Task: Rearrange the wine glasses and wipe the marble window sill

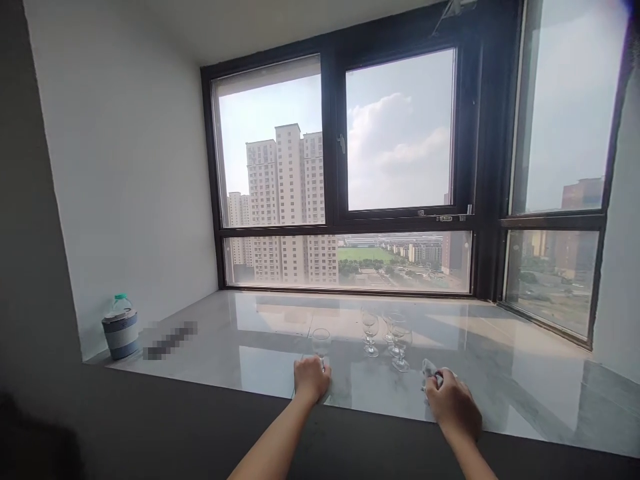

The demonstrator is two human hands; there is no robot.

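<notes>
Left hand (311, 378) rests near the front edge of the marble window ledge (500, 360), fingers curled around the base of a stemmed glass (321, 342) that stands upright just behind it. Right hand (453, 403) lies further right, closed on a small pale cloth (430, 371). Between and beyond the hands, three more glasses (393, 340) stand upright in a tight cluster. Far left, against the wall, a water bottle (121, 326) in a striped sleeve. Big window (400, 133) behind, towers outside.

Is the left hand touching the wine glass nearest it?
Touching. In the head view the left hand wraps the base of the wine glass; no gap shows.
</notes>
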